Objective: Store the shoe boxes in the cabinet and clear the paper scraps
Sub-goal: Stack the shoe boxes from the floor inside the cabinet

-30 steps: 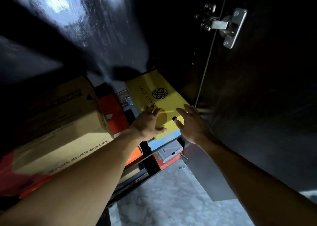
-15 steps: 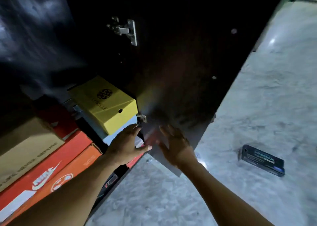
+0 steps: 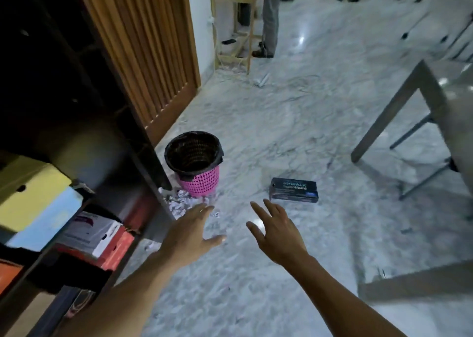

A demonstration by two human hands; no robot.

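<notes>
both hands are empty and hover over the marble floor (image 3: 256, 280): the left hand (image 3: 190, 233) and the right hand (image 3: 276, 231) each have fingers spread wide and straight, palms down, touching nothing. several shoe boxes already sit on the shelves of the open cabinet (image 3: 51, 68) at the left, among them a yellow box (image 3: 30, 188) on top of a pale blue box (image 3: 48, 216). one dark shoe box (image 3: 294, 189) lies flat on the floor, just beyond the right hand and apart from the cabinet. crumpled paper scraps (image 3: 179, 202) lie in a heap at the foot of a pink wastebasket (image 3: 202, 183) with a black liner, near the left fingertips. the step in hand looks like the reach for the one loose box in view. the next move likely calls for both hands to go forward and down, close on its short ends, lift it level and turn left to a free shelf. the scraps seem left for afterwards, and the basket stands right beside them.
</notes>
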